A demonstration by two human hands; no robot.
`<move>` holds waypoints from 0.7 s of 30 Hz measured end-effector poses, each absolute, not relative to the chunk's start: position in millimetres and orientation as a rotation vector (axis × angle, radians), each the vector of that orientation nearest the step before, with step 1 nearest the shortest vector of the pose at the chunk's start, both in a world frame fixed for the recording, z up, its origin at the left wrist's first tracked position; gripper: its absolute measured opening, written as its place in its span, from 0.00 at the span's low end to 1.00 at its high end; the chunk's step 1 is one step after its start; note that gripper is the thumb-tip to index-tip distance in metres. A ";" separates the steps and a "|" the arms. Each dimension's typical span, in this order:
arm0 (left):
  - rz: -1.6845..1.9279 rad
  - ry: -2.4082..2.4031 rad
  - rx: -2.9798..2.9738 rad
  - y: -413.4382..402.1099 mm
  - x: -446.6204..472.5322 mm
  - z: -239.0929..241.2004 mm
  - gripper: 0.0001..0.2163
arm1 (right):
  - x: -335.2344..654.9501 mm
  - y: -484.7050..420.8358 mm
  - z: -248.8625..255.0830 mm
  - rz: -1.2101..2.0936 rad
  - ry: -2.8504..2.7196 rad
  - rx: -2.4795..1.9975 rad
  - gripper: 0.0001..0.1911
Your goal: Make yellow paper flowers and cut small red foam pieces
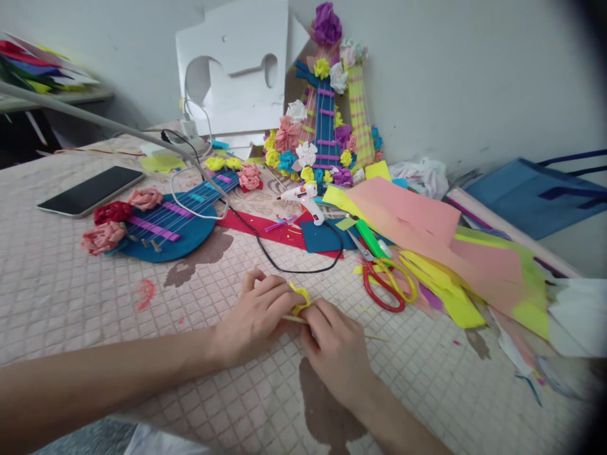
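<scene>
Both hands meet over the quilted table cover. My left hand (pixel 265 309) is closed on a small piece of yellow crepe paper (pixel 300 297) that curls up between the fingers. Pinched in my right hand (pixel 334 344) is a thin wooden stick (pixel 377 338), whose tip sticks out past the knuckles to the right. The paper lies against the stick where the fingertips come together; how it is wrapped there is partly hidden. Beyond the hands, a blue paper guitar (pixel 171 221) with pink and red paper flowers lies at the left.
A white glue gun (pixel 306 199) with a black cord lies behind the hands. Red and yellow scissors (pixel 386 278) and crepe paper sheets (pixel 427 221) are at the right. A phone (pixel 90 191) lies left. Flowered paper guitars (pixel 326 120) lean on the wall.
</scene>
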State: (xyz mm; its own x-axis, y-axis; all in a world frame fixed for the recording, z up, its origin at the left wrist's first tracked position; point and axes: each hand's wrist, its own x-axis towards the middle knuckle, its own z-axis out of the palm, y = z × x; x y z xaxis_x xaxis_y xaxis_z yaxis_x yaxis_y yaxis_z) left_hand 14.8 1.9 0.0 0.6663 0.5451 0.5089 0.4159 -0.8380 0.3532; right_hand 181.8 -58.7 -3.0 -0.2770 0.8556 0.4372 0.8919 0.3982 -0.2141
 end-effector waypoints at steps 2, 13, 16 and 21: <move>0.914 0.767 2.671 2.0 14.4 0.0 0.07 | 182.0 -58.8 -2.6 -0.102 -2.179 -1.492 0.08; 0.942 0.724 2.674 3.7 11.5 -4.6 0.08 | 183.2 -57.7 -6.3 -0.123 -2.193 -1.490 0.07; 0.933 0.740 2.664 3.4 12.3 -2.9 0.09 | 182.9 -59.2 -2.4 -0.099 -2.193 -1.482 0.08; 0.958 0.757 2.636 3.1 14.2 -3.0 0.11 | 186.4 -63.4 8.7 -0.027 -2.184 -1.512 0.11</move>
State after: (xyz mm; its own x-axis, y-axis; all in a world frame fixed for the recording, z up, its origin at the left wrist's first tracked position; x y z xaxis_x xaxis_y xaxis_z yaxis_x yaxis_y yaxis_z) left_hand 14.2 3.1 -3.0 0.6515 0.5436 0.5292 0.3889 -0.8382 0.3824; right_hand 186.4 -63.4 8.7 -0.2738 0.8772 0.3945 0.8867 0.3891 -0.2499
